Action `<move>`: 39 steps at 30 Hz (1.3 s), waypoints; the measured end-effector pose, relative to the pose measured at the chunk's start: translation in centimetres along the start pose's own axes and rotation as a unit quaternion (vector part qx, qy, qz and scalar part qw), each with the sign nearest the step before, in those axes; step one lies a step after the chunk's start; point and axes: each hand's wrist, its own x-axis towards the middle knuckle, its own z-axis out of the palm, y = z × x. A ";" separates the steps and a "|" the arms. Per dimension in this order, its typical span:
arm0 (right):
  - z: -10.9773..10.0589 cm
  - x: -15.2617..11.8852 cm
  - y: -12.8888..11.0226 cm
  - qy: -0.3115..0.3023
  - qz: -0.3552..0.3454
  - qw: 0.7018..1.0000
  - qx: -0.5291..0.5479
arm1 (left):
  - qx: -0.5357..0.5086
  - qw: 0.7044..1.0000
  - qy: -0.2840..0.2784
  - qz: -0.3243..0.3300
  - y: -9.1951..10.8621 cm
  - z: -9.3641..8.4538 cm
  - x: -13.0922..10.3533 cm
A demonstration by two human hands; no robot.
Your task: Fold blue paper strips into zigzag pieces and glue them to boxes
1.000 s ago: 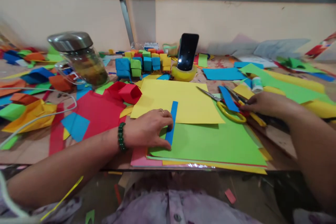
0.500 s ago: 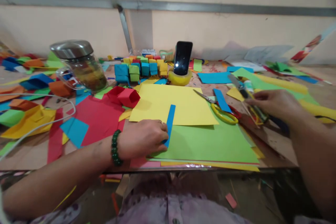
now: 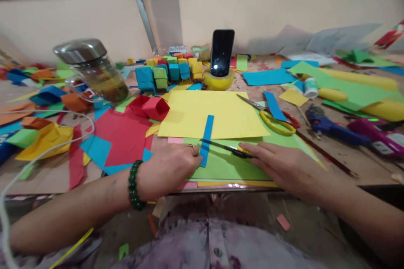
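Observation:
A narrow blue paper strip (image 3: 208, 128) lies across a yellow sheet (image 3: 181, 111) and a green sheet (image 3: 230, 170) near the table's front edge. My left hand (image 3: 172, 162), with a green bead bracelet at the wrist, is closed and its fingertips pinch the strip's lower left side. In my right hand (image 3: 280, 164) is a utility knife (image 3: 232, 149) with a yellow and black handle. Its dark blade rests over the middle of the strip, just beside my left fingers. The strip's left edge near those fingers is partly hidden.
Yellow-handled scissors (image 3: 276, 124) with a second blue strip (image 3: 274, 106) lie to the right, near a blue glue gun (image 3: 336, 128). Small paper chairs (image 3: 159, 75), a phone (image 3: 222, 52) and a glass jar (image 3: 105, 77) stand behind. A white cable (image 3: 67, 147) crosses the left.
My right hand has brought the utility knife from the right side of the table to the blue strip. My left hand stays on the strip. The view has shifted slightly.

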 end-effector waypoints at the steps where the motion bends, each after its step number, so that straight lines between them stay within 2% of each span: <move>1: 0.3 -0.1 0.2 -0.002 -0.011 1.000 -0.013 | 0.032 0.999 -0.013 0.015 0.1 0.1 -0.1; 4: 0.3 -0.7 0.5 0.004 -0.033 0.999 -0.041 | 0.087 0.995 -0.024 0.036 0.2 0.3 -0.4; 11: 0.5 -1.9 0.3 0.013 -0.054 0.997 -0.060 | 0.083 0.996 -0.033 0.030 0.1 0.2 -0.4; 18: 0.1 -1.7 0.4 -0.018 -0.107 0.987 -0.120 | 0.091 0.994 -0.053 0.024 0.4 -0.3 -0.3; 28: -0.2 -2.0 0.4 -0.054 -0.118 0.982 -0.136 | 0.101 0.992 -0.078 0.015 0.7 -0.6 -0.3; 35: -0.1 -1.7 0.3 -0.058 -0.124 0.983 -0.124 | 0.102 0.993 -0.046 0.026 0.6 -0.2 -0.4; 39: -0.2 -1.6 0.5 -0.071 -0.136 0.981 -0.115 | 0.112 0.993 -0.002 0.034 0.4 0.2 -0.4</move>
